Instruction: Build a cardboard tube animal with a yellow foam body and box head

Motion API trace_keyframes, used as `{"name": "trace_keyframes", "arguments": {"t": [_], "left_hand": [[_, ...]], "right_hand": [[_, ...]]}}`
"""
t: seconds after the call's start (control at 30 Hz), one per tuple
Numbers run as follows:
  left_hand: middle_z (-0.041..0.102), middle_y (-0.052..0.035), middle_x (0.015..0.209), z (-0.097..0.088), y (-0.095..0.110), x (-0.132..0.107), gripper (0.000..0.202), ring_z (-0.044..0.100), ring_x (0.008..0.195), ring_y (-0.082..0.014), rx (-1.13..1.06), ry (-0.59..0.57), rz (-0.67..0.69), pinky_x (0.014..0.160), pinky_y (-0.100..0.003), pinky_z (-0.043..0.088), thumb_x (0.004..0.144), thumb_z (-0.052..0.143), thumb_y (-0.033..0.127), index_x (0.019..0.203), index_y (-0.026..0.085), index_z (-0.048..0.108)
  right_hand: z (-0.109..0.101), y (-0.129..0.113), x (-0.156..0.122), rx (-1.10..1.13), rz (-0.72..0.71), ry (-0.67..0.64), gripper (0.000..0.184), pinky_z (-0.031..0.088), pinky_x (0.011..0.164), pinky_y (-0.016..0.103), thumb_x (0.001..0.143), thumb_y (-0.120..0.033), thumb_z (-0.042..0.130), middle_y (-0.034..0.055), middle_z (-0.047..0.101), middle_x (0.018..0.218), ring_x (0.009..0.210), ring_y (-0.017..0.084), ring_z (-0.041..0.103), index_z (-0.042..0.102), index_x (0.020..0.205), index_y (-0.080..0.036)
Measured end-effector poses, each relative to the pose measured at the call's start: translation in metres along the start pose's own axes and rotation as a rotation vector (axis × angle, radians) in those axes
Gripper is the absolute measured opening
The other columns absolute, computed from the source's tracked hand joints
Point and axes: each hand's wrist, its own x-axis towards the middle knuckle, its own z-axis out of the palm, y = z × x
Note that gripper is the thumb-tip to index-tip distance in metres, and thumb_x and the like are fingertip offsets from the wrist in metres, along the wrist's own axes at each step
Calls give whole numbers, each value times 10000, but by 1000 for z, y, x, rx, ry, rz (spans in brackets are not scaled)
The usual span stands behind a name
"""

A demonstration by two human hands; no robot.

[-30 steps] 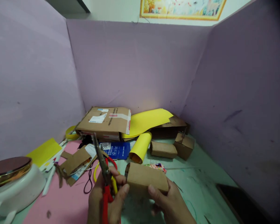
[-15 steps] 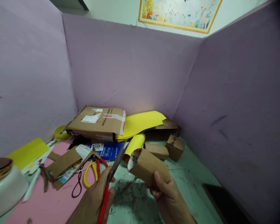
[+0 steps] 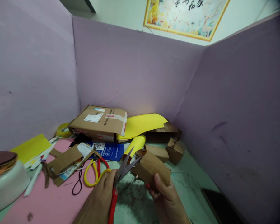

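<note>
Left hand (image 3: 100, 202) grips red scissors (image 3: 120, 178), blades parted at the cardboard box (image 3: 154, 169) the right hand (image 3: 166, 199) clasps — cutting looks barely begun.

One view, from your head: it looks forward and down, close over your left hand (image 3: 100, 199) and right hand (image 3: 166, 199) at the bottom edge, facing the corner of mauve partition boards (image 3: 130, 71).

Scissors (image 3: 125, 169) blades now apart at the cardboard box (image 3: 154, 171), previously together.
</note>
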Motion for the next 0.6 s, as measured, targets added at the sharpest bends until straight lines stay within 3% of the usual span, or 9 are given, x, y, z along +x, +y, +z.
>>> {"name": "trace_keyframes", "arguments": {"t": [0.23,0.4,0.5,0.6], "left_hand": [[589,-141,1265,0,5,-4,551,525,1202,-305,147,-60,49,941,-431,479,779,404,86,1314,198,472],[599,-152,1222,-4,16,-5,533,576,1126,-270,215,-87,129,920,-370,486,808,412,76,1330,179,438],[606,-152,1191,-4,22,-7,536,594,1084,-255,337,-11,172,882,-350,498,812,370,40,1333,163,403],[629,-139,1139,-3,25,-8,548,625,1004,-234,486,105,210,831,-325,511,807,310,-12,1330,143,365]], "right_hand": [[3,1,-7,-78,-17,-2,426,491,590,270,611,-366,832,25,739,865,700,191,648,675,975,-208],[6,5,-10,-14,6,10,543,506,608,281,582,-347,853,38,735,840,769,224,663,656,1068,-207],[6,8,-12,-6,15,20,535,467,522,234,572,-339,860,17,731,790,731,201,660,661,1056,-226],[2,10,-11,-15,16,13,461,473,530,253,589,-361,846,22,737,785,695,203,660,679,995,-221]]}}
